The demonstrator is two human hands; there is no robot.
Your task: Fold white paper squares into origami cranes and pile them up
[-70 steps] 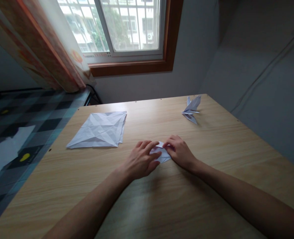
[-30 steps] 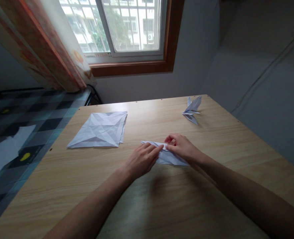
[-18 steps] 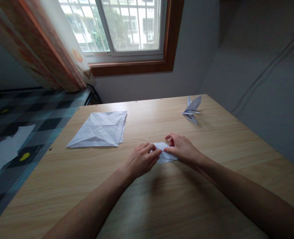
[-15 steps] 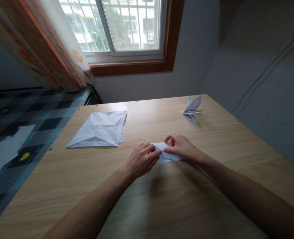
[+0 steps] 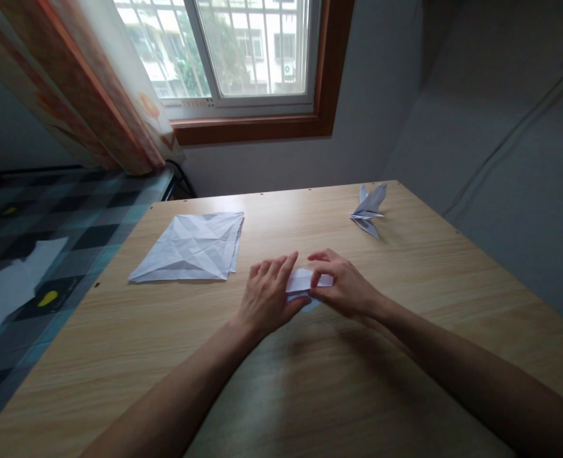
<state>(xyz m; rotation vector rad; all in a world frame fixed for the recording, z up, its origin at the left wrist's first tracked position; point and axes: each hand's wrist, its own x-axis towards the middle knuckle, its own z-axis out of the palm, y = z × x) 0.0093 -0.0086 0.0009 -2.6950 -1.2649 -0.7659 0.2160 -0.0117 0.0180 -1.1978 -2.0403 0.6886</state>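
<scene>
A small folded white paper piece (image 5: 301, 281) sits near the middle of the wooden table (image 5: 405, 280), lifted slightly between both hands. My left hand (image 5: 265, 298) grips its left side, fingers raised and curled round it. My right hand (image 5: 343, 287) pinches its right side with thumb and fingers. Most of the piece is hidden by the two hands.
A creased white paper square (image 5: 189, 248) lies flat at the table's left. A finished folded paper figure (image 5: 368, 208) stands at the far right. A bed with a checked cover (image 5: 37, 254) is left of the table. Window and curtain are behind.
The paper piece was spread long and flat a second ago. It has been folded smaller and is raised off the table between both hands, whose fingers have lifted.
</scene>
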